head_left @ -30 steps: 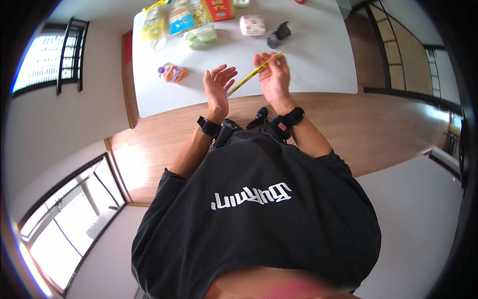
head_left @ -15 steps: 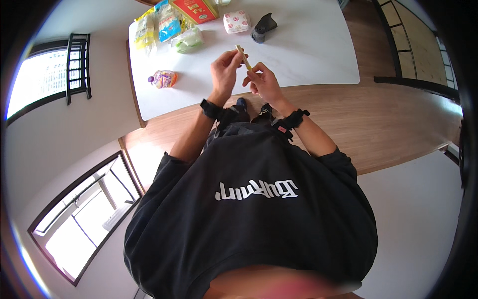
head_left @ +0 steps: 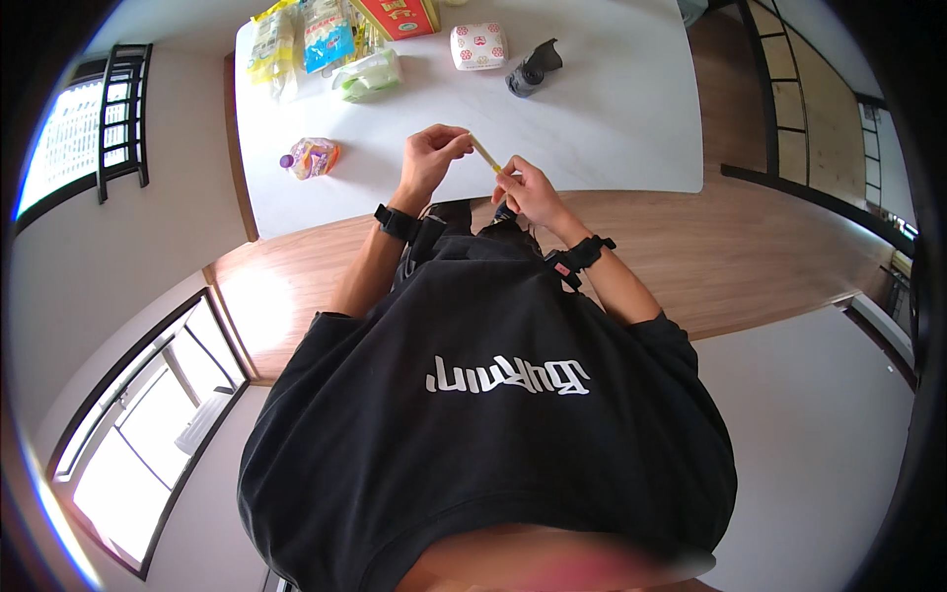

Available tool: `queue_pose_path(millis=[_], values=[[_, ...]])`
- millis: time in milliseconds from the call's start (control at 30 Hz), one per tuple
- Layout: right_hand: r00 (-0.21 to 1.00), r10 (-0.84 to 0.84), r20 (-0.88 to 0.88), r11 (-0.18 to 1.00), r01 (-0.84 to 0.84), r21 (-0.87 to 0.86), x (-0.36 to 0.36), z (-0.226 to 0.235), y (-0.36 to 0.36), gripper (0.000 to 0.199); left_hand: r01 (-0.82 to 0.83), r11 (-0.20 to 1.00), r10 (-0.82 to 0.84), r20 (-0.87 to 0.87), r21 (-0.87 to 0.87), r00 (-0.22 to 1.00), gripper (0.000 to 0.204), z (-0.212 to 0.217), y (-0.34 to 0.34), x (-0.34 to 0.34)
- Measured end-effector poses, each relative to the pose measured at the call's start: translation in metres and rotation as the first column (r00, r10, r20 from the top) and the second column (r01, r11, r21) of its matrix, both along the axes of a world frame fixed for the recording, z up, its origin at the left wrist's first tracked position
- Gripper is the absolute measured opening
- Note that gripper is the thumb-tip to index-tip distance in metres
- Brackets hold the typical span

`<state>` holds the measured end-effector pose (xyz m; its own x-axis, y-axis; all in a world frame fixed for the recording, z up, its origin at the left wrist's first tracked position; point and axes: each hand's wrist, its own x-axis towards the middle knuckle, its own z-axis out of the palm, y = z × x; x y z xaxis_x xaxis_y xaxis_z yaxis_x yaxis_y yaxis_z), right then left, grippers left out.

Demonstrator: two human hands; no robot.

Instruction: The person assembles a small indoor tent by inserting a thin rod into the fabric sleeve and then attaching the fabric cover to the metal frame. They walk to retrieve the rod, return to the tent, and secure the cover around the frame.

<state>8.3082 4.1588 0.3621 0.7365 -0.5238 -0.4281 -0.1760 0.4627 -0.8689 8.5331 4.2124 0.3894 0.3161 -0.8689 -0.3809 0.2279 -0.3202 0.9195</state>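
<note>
A thin yellow stick-shaped packet [head_left: 484,153] is held between both hands above the near edge of the white table [head_left: 612,118]. My left hand [head_left: 430,158] pinches its far end with fingertips. My right hand [head_left: 527,190] grips its near end. Both wrists wear black bands. An orange and purple pouch [head_left: 311,157] lies on the table to the left of my left hand.
At the table's far side lie yellow and blue snack bags [head_left: 296,39], a green-white packet [head_left: 370,74], a red box [head_left: 400,15], a small white patterned box [head_left: 478,45] and a dark grey object [head_left: 533,69]. Wooden floor surrounds the table; windows are on the left.
The hands have come lower and closer together over the table's near edge, and the yellow stick now looks shorter between the fingertips. The view has shifted slightly.
</note>
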Motion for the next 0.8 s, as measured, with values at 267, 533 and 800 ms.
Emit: queue_pose_path(millis=[267,533,800], values=[[0.972,0.229,-0.052,0.973,-0.227,0.046,0.037,-0.061,-0.036,0.016,-0.539,0.833,0.548,0.049,-0.124,0.835,0.022,-0.027,0.02,0.123],[0.962,-0.115,-0.246,0.844,-0.035,-0.534,0.13,-0.139,-0.099,0.03,-0.713,0.686,0.727,0.095,-0.147,0.68,0.023,-0.023,0.049,0.2],[0.989,-0.118,-0.087,0.993,0.116,-0.033,0.015,-0.043,-0.087,0.036,-0.36,0.927,0.34,-0.162,-0.11,0.926,0.018,-0.046,-0.048,0.076]])
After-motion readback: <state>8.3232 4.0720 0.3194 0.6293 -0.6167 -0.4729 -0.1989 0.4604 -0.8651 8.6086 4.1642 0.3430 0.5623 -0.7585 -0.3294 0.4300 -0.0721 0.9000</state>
